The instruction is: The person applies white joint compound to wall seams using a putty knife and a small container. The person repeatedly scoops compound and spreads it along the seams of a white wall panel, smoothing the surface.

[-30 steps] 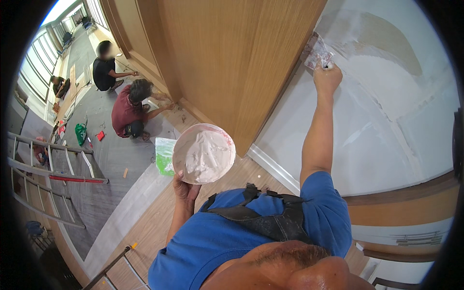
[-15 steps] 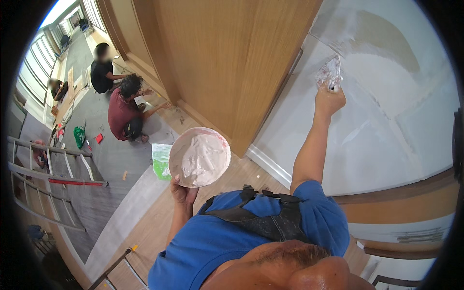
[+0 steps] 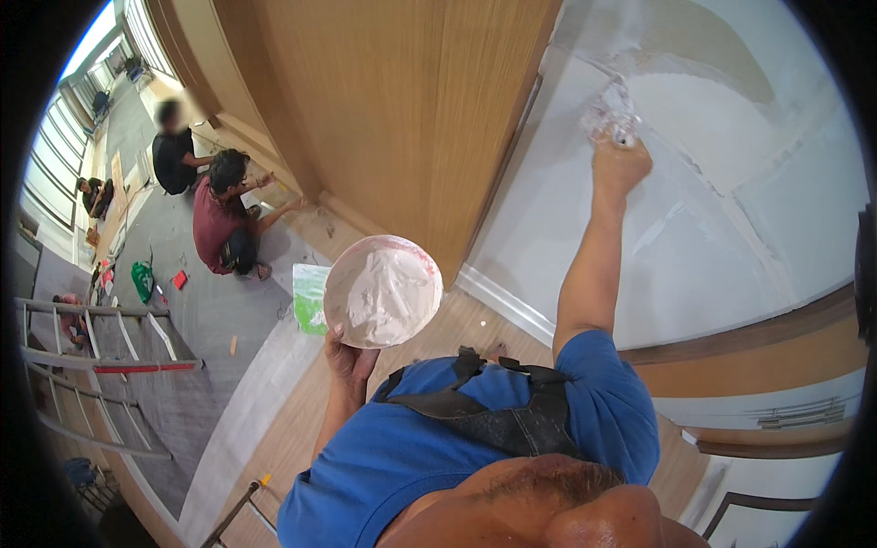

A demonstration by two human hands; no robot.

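My left hand (image 3: 350,356) grips a round bowl (image 3: 429,265) by its near side, fingers hidden under it. Pinkish-white filler (image 3: 388,294) lies thick inside. A green and white flat plate (image 3: 309,306) sticks out past the bowl's left side; how it is held is hidden. At arm's length to the right, my right hand (image 3: 623,169) is closed round a putty knife (image 3: 614,108), its blade smeared with filler. The blade is at the white wall (image 3: 557,201), below a beige patch (image 3: 722,55) and beside pale filled seams.
A wooden door panel (image 3: 384,119) stands left of the wall, with white skirting (image 3: 507,301) below. Two people crouch beyond it, one in a maroon shirt (image 3: 215,224), one in black (image 3: 172,160). Ladders (image 3: 100,361) stand at the left; a green bag (image 3: 142,281) lies on the floor.
The whole view has shifted a little, moving the wall up and left in the picture. My right hand and the putty knife have tilted slightly leftward. The bowl stays in my left hand.
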